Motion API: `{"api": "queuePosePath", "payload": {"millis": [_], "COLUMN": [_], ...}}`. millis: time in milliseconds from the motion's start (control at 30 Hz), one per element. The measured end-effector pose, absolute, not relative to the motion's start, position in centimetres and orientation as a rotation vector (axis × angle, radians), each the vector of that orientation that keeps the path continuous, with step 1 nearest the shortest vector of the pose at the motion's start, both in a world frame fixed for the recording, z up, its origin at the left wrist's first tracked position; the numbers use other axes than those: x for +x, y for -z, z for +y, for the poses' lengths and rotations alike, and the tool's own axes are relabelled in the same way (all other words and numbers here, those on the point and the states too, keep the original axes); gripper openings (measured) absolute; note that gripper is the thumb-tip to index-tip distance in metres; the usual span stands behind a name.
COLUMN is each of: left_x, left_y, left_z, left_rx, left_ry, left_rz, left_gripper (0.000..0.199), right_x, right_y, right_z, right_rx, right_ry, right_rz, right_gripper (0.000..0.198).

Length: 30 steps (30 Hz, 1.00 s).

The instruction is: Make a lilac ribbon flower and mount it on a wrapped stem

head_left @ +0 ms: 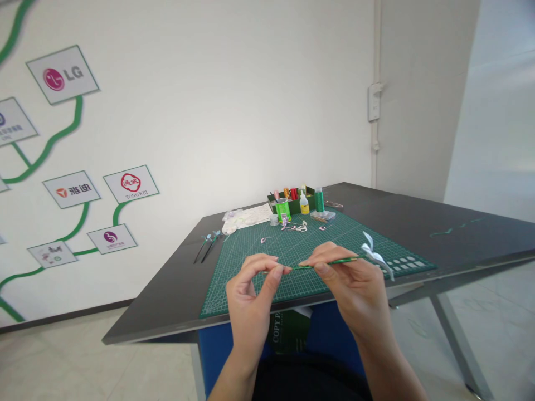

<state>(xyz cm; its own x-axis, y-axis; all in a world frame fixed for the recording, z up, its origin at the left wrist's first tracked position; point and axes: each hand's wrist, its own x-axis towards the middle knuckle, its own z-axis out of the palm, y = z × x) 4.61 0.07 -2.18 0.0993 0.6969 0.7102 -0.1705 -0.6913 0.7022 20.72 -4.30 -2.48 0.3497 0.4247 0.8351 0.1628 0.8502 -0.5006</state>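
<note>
Between my two hands runs a thin green-wrapped flower stem (343,260), held nearly level above the front of the green cutting mat (246,245). Pale blue-white petals (375,256) stick out from its right end, past my right hand (355,284). That hand pinches the stem between thumb and fingers. My left hand (253,295) pinches the stem's left end with thumb and forefinger. Whether a separate thread or strip is in the left fingertips is too small to tell.
At the back of the mat stand a dark green box of thread spools (295,193), a bright green can (283,210), a glue bottle (304,203) and a green spool (319,200). Scissors (300,227) lie before them. Two finished stems (209,245) lie left, near white sheets (246,218).
</note>
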Motion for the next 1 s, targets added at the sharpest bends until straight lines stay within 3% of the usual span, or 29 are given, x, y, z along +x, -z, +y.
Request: {"api": "queuePosePath", "payload": {"millis": [1000], "left_x": [5.15], "left_y": [1.90], "left_z": [0.30], "left_rx": [1.793], "left_ry": [-1.710], "left_rz": [0.407], "left_gripper": [0.008], "right_x": [20.66], "right_y": [2.89], "right_z": [-4.02], "right_rx": [-0.497], "right_ry": [-0.231], "right_rz": [-1.186], "right_gripper": [0.024]}}
